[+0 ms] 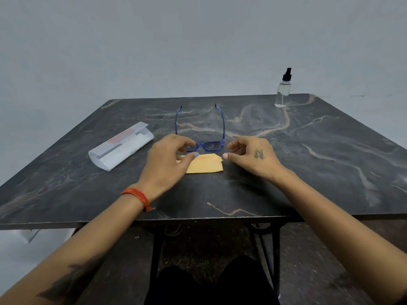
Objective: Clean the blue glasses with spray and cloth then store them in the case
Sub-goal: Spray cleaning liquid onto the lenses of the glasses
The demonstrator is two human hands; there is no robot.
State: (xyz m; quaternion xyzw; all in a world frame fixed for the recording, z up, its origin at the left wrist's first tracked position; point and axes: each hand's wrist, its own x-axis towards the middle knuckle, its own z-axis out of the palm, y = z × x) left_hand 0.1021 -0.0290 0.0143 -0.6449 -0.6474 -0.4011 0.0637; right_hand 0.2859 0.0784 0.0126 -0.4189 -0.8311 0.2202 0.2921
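The blue glasses (211,146) stand on the dark marble table (220,194) with their temples unfolded and pointing away from me. A folded orange cloth (207,165) lies just in front of them. My left hand (167,159) hovers at the left lens with loosely curved fingers, hiding that lens and the cloth's left end. My right hand (251,156) sits just right of the frame, fingers relaxed, a small gap from it. Neither hand plainly grips anything. The clear spray bottle (282,90) with a black pump stands upright at the far right. The white glasses case (122,146) lies to the left.
The table's near edge runs across the view, with black metal legs (271,256) and my dark-clothed knees below it. A plain grey wall stands behind the table. An orange band (137,195) circles my left wrist.
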